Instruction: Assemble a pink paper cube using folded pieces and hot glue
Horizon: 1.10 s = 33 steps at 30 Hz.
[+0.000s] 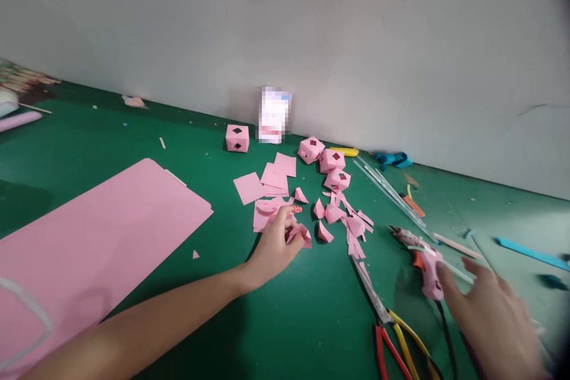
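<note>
My left hand is closed at the middle of the green table, its fingertips on a small folded pink paper piece. Square pink paper sheets lie just beyond it. More folded pink pieces and cut strips are scattered to its right. On the right, my right hand is slightly blurred, thumb and fingers apart. Its thumb is beside the handle of a pink hot glue gun; whether they touch, I cannot tell.
Scissors and red- and yellow-handled pliers lie at the front. Several pink paper shapes with cut-out holes stand near the wall. A blurred lit screen leans there. A large pink sheet covers the left; glue sticks lie right.
</note>
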Tool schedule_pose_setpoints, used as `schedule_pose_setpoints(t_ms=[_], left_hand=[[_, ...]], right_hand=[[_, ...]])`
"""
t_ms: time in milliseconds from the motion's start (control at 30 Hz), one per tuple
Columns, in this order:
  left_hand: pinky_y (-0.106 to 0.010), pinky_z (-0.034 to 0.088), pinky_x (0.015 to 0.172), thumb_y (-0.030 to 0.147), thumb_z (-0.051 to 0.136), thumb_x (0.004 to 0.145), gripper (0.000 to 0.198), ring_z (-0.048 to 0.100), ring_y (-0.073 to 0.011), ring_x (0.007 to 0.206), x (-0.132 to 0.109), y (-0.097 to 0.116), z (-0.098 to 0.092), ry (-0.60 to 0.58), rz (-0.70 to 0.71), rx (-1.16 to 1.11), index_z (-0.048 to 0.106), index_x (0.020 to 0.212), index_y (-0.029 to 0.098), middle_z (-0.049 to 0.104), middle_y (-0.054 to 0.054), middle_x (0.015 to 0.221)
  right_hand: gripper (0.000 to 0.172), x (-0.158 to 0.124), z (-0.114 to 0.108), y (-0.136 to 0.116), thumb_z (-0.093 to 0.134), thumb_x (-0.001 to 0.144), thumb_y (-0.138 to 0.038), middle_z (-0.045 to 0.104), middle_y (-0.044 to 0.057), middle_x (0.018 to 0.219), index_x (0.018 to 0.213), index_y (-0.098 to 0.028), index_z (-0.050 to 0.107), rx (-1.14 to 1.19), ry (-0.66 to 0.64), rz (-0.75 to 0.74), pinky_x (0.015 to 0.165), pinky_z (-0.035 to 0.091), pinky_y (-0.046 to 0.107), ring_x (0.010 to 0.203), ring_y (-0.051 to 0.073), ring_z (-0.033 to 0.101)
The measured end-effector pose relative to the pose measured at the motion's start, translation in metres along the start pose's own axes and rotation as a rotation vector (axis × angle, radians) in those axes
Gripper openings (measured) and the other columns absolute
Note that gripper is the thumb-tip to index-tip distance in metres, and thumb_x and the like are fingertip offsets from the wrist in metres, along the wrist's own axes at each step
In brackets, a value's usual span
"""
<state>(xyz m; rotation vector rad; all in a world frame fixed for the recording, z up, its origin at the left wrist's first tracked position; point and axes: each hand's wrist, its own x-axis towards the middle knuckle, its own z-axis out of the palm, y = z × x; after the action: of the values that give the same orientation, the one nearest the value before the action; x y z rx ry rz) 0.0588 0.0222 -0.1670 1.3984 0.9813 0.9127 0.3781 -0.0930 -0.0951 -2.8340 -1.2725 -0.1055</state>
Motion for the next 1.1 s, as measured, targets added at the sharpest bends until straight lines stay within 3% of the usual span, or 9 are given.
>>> schedule_pose_setpoints(t_ms=[67,133,267,500,633,733,933,1000,1100], left_hand=[[-0.034,0.050,0.076,0.019,0.057,0.088,0.037,0.063,-0.0171,0.078,0.000,0.001,0.000,-0.006,0.004,-0.020,0.047,0.124,0.022,0.059,0.003,0.078],[-0.034,0.049,0.075,0.019,0.058,0.088,0.037,0.064,-0.0181,0.079,-0.001,0.001,0.000,-0.004,0.005,-0.027,0.047,0.123,0.022,0.059,0.003,0.078],[-0.033,0.048,0.072,0.020,0.058,0.087,0.038,0.062,-0.0177,0.076,-0.001,0.001,0.000,-0.009,0.014,-0.012,0.047,0.123,0.022,0.054,0.004,0.075],[-0.032,0.047,0.070,0.019,0.057,0.090,0.035,0.058,-0.0152,0.071,0.000,0.001,0.000,-0.015,0.025,-0.014,0.047,0.124,0.020,0.055,0.005,0.076],[-0.030,0.046,0.067,0.018,0.058,0.088,0.036,0.055,-0.0138,0.066,0.001,-0.001,0.000,-0.004,0.024,-0.031,0.047,0.123,0.021,0.057,0.005,0.076],[-0.029,0.045,0.066,0.018,0.059,0.087,0.037,0.055,-0.0141,0.065,0.001,-0.001,0.000,0.037,0.016,-0.026,0.047,0.121,0.022,0.055,0.006,0.072],[-0.026,0.040,0.059,0.020,0.058,0.089,0.044,0.053,-0.0131,0.060,0.002,-0.003,0.000,0.078,-0.023,-0.019,0.043,0.131,0.022,0.044,0.010,0.066],[-0.027,0.044,0.061,0.020,0.057,0.090,0.045,0.060,-0.0144,0.066,0.003,-0.005,0.000,0.071,-0.031,-0.033,0.042,0.133,0.022,0.046,0.009,0.069],[-0.027,0.047,0.065,0.020,0.057,0.091,0.044,0.064,-0.0154,0.073,0.003,-0.008,-0.001,0.064,-0.035,-0.076,0.040,0.132,0.024,0.050,0.008,0.073]], right_hand=[[0.095,0.007,0.017,0.009,0.026,0.088,-0.076,0.067,0.038,0.120,0.133,-0.001,0.063,-0.131,-0.124,0.039,0.105,0.048,0.061,0.126,0.053,0.060],[0.087,0.007,0.034,0.017,0.025,0.089,-0.074,0.070,0.034,0.109,0.118,-0.004,0.068,-0.157,-0.208,0.061,0.100,0.051,0.058,0.118,0.051,0.064],[0.076,0.000,0.056,0.024,0.025,0.093,-0.071,0.071,0.028,0.101,0.102,-0.012,0.071,-0.165,-0.177,0.027,0.098,0.052,0.055,0.121,0.048,0.062],[0.089,0.012,0.056,0.011,0.023,0.094,-0.078,0.066,0.033,0.115,0.117,-0.005,0.067,-0.137,-0.166,0.056,0.102,0.049,0.054,0.122,0.049,0.062],[0.085,0.017,0.059,-0.008,0.027,0.099,-0.064,0.061,0.042,0.120,0.125,0.010,0.059,-0.150,-0.083,0.065,0.106,0.045,0.056,0.125,0.053,0.059],[0.079,0.013,0.051,-0.020,0.030,0.098,-0.058,0.062,0.042,0.119,0.127,0.011,0.057,-0.062,-0.033,0.087,0.102,0.048,0.056,0.123,0.053,0.060],[0.061,-0.020,0.007,-0.066,0.055,0.083,-0.070,0.071,0.013,0.088,0.116,-0.019,0.061,0.376,0.106,0.094,0.075,0.051,0.044,0.081,0.034,0.067],[0.058,-0.035,0.004,-0.089,0.059,0.078,-0.072,0.066,0.006,0.076,0.108,-0.021,0.058,0.538,0.155,0.040,0.063,0.047,0.039,0.066,0.027,0.058],[0.049,-0.054,0.013,-0.119,0.066,0.075,-0.069,0.057,-0.002,0.063,0.091,-0.024,0.053,0.733,0.085,-0.021,0.055,0.043,0.032,0.055,0.019,0.049]])
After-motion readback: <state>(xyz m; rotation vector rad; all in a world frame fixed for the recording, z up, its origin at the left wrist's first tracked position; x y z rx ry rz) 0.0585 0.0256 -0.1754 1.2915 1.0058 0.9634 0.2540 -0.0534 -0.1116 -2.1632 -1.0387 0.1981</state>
